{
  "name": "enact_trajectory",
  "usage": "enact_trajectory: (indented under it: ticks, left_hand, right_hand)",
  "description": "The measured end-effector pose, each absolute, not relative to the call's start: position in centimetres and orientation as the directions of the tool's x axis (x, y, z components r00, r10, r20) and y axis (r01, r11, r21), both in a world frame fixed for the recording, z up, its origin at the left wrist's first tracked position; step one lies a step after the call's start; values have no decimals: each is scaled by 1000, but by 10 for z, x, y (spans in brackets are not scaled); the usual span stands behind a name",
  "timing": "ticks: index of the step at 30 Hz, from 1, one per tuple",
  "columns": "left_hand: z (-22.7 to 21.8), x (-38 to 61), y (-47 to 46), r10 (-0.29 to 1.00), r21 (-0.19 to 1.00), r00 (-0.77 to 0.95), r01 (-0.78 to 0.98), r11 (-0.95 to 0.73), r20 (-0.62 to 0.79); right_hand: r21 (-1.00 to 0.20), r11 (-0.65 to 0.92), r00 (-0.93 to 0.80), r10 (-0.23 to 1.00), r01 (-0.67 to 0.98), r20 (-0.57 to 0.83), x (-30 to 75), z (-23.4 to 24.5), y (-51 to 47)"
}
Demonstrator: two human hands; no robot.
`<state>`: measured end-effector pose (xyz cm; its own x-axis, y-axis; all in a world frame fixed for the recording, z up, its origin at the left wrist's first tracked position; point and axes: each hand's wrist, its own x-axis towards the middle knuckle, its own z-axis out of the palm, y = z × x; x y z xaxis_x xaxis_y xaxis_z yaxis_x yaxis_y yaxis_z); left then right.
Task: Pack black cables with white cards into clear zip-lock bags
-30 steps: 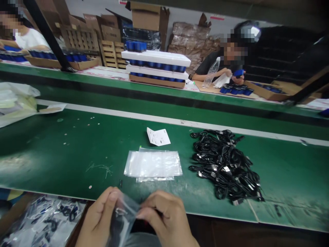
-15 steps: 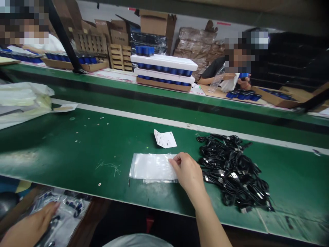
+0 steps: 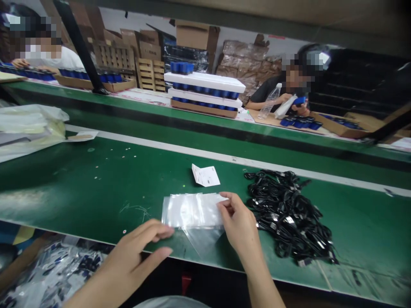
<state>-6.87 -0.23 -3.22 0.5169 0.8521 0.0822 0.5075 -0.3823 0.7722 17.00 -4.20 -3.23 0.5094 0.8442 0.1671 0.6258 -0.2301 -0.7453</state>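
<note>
As I steer from afar, the green surface [image 3: 80, 184] carries a black cable heap [image 3: 285, 214] right of my right fingers [image 3: 224, 197], which pinch the edge of the clear plastic bags [image 3: 192, 210], steadying them; my left fingers [image 3: 154, 229] hover open just beside, a folded white card [image 3: 205, 175] beyond.

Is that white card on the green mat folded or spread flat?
Folded: the white card shows a crease, one flap lifted.
</note>
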Motion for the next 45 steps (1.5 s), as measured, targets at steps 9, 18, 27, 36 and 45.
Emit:
enact_trajectory:
  ticks: [9,18,27,36,45]
  left_hand:
    - [-38,23,30,803,511,590,667,-542,83]
    - [-17,17,44,769,628,639,600,-497,-2]
    - [-25,-7,27,843,610,431,587,-533,323]
    - [-29,-5,-23,860,938,480,347,-4,-174]
    - [-27,-8,-18,771,945,558,279,173,-306]
  right_hand:
    - [-773,-144,513,819,617,257,171,-40,-50]
    - [-844,-118,503,843,523,193,173,-42,-69]
    - [-992,-116,395,910,-48,-125,162,-27,-77]
    - [-987,-138,350,924,-77,-157,127,-37,-71]
    - [-988,-152,338,932,39,-130,121,-40,-75]
